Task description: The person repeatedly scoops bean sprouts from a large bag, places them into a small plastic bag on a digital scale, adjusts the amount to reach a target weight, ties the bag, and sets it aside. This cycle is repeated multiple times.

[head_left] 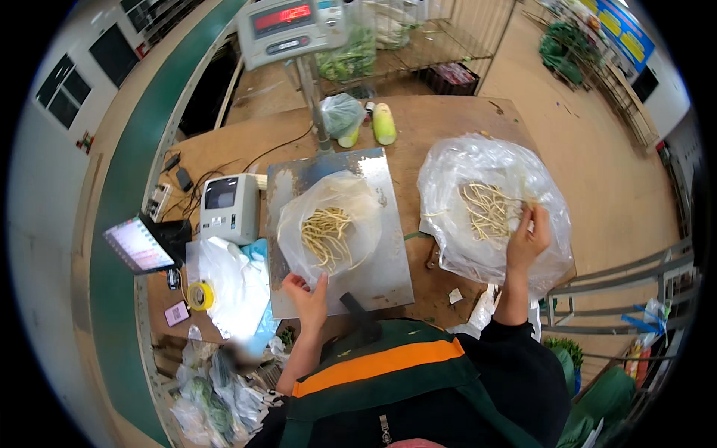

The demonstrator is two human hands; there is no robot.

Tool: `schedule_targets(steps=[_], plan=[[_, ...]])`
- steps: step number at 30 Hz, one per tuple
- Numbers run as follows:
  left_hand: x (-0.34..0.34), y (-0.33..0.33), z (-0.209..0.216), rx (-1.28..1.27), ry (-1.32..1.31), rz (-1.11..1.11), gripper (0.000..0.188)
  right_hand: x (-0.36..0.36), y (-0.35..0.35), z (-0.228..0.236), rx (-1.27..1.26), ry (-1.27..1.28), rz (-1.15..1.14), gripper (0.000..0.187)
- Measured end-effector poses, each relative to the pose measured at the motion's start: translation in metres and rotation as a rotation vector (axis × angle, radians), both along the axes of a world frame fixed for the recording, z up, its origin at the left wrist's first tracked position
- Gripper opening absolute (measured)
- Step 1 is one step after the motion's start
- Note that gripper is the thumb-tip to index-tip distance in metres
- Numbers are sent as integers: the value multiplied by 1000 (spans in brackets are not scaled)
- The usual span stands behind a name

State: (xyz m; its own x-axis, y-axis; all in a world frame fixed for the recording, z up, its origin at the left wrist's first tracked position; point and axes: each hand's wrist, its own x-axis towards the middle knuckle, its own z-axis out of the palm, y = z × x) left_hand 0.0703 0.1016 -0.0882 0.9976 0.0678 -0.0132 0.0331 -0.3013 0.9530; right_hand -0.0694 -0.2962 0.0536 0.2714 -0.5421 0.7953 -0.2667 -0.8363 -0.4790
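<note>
On the metal scale platform (396, 254) sits a clear plastic bag (295, 231), its mouth spread wide around a bunch of thin pale-yellow roots (326, 233). At the bag's near rim is my left hand (308, 299), thumb and fingers apart; whether it touches the plastic I cannot tell. To the right, a larger clear bag (448, 168) lies spread on the table with similar roots (487, 210) inside. Over its right side my right hand (529, 233) is closed in a pinch by the roots. What sits between those fingertips is too small to make out.
The scale's display (287, 26) stands on a pole behind the platform. A label printer (228, 207), monitor (140, 245), yellow tape roll (200, 296) and white plastic bags (235, 287) are at left. Pale-green gourd-like vegetables (384, 124) lie behind. A metal rack (620, 284) stands at right.
</note>
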Motion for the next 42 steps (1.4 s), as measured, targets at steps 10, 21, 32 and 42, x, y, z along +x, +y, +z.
schedule_targets(steps=[10, 21, 32, 42], plan=[[35, 0, 7, -450, 90, -70, 22, 132, 168, -53, 305, 465, 1051, 12], [13, 13, 15, -189, 38, -236, 22, 296, 220, -178, -162, 880, 676, 16], [-101, 72, -16, -79, 33, -1086, 30, 175, 163, -32, -8, 606, 1099, 20], [-90, 76, -26, 217, 285, -1005, 35, -58, 101, -208, 205, 1592, 397, 42]])
